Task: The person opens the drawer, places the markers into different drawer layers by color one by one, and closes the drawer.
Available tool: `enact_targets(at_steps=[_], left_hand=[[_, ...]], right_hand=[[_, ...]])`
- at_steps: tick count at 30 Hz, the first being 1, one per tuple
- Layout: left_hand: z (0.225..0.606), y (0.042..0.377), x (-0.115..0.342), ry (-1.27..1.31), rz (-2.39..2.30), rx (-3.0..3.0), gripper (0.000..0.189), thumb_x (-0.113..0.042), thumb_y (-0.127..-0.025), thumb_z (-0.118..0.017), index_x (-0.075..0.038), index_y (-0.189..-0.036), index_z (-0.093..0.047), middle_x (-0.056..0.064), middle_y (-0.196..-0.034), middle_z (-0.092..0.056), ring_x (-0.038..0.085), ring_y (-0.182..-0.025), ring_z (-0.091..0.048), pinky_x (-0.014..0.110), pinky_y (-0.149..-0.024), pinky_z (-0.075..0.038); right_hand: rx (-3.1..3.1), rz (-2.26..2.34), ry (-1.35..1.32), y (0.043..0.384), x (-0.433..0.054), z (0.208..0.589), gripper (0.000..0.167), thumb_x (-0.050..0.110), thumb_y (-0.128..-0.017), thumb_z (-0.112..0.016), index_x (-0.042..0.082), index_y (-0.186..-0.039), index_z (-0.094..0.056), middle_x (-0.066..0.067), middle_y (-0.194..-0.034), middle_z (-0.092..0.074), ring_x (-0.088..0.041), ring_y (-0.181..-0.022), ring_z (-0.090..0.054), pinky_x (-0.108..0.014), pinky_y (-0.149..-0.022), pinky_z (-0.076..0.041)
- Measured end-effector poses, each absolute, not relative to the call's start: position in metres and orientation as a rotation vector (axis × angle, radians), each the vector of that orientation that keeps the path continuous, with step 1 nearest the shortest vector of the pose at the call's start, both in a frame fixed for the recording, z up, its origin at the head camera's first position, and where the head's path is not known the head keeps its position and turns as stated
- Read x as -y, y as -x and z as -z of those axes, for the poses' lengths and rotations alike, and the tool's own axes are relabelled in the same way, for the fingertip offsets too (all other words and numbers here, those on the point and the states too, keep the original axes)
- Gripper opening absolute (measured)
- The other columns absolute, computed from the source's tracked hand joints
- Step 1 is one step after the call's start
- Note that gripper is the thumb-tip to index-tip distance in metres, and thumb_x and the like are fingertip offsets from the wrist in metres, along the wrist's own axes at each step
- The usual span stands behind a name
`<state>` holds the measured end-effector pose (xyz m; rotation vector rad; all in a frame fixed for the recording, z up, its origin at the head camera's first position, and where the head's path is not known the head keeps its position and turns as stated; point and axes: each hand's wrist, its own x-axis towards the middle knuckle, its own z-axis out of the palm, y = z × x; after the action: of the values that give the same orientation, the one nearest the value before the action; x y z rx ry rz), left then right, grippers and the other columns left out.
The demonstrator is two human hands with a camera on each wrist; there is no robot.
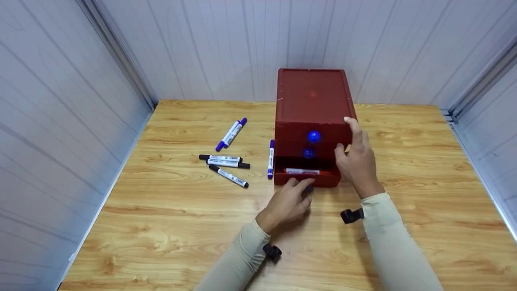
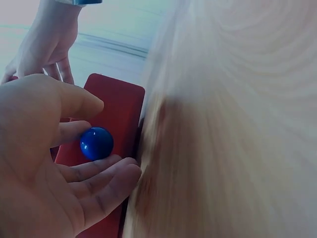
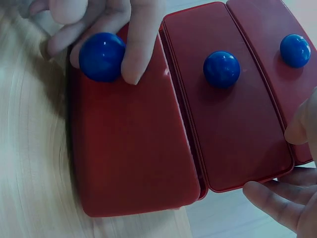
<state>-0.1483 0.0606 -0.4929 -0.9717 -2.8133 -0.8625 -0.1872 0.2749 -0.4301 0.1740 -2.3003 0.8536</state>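
A dark red drawer cabinet [image 1: 315, 97] has three drawers with blue ball knobs. Its bottom drawer [image 1: 297, 180] stands partly pulled out, with a white-barrelled marker [image 1: 302, 171] inside. My left hand [image 1: 287, 203] holds that drawer's knob [image 2: 97, 144] between the index and middle fingers, the thumb apart from it. At the cabinet's right front edge is my right hand [image 1: 358, 161]. Its index fingertip touches the upper corner, its thumb rests on the front, and the other fingers lie along the side. The middle knob [image 3: 221, 69] and top knob [image 3: 295, 50] are untouched.
A blue-capped marker [image 1: 270, 159] lies against the cabinet's left side. Farther left are blue-capped markers [image 1: 231, 134] side by side and several black-capped markers [image 1: 229, 176]. Pale panel walls [image 1: 226, 48] enclose the back and sides of the wooden table [image 1: 161, 226].
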Motion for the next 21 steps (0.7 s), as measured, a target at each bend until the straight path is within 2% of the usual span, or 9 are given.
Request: enact_targets(at_steps=[12, 17, 20, 21], left_hand=[[0.491, 0.163, -0.062, 0.903, 1.234, 2.863, 0.066, -0.019, -0.091, -0.059, -0.012, -0.154, -0.041, 0.012, -0.116, -0.061, 0.016, -0.095, -0.056, 0.029, -0.084, -0.049], [0.491, 0.168, -0.063, 0.86, 1.187, 2.918, 0.067, -0.021, -0.092, -0.057, -0.017, -0.155, -0.039, 0.01, -0.125, -0.06, 0.017, -0.1, -0.057, 0.032, -0.09, -0.049], [0.491, 0.171, -0.063, 0.84, 1.144, 2.942, 0.065, -0.023, -0.092, -0.056, -0.021, -0.155, -0.04, 0.009, -0.132, -0.061, 0.02, -0.112, -0.058, 0.035, -0.096, -0.048], [0.492, 0.173, -0.063, 0.837, 1.151, 2.948, 0.065, -0.023, -0.093, -0.056, -0.022, -0.155, -0.04, 0.007, -0.131, -0.062, 0.021, -0.111, -0.06, 0.036, -0.095, -0.049]], right_hand=[[2.296, -0.862, -0.173, 0.188, -0.275, 0.428, 0.068, 0.002, -0.089, -0.061, 0.027, -0.148, -0.036, -0.025, -0.115, -0.054, -0.026, -0.064, -0.041, -0.04, -0.053, -0.036], [2.288, -0.89, -0.175, 0.188, -0.275, 0.428, 0.066, 0.002, -0.091, -0.058, 0.027, -0.149, -0.037, -0.024, -0.118, -0.054, -0.025, -0.062, -0.04, -0.04, -0.052, -0.037], [2.284, -0.898, -0.175, 0.188, -0.275, 0.428, 0.066, 0.003, -0.092, -0.058, 0.027, -0.149, -0.037, -0.024, -0.12, -0.055, -0.025, -0.062, -0.04, -0.04, -0.052, -0.036], [2.283, -0.897, -0.177, 0.188, -0.275, 0.429, 0.066, 0.003, -0.092, -0.058, 0.027, -0.149, -0.037, -0.024, -0.12, -0.055, -0.025, -0.063, -0.04, -0.04, -0.052, -0.036]])
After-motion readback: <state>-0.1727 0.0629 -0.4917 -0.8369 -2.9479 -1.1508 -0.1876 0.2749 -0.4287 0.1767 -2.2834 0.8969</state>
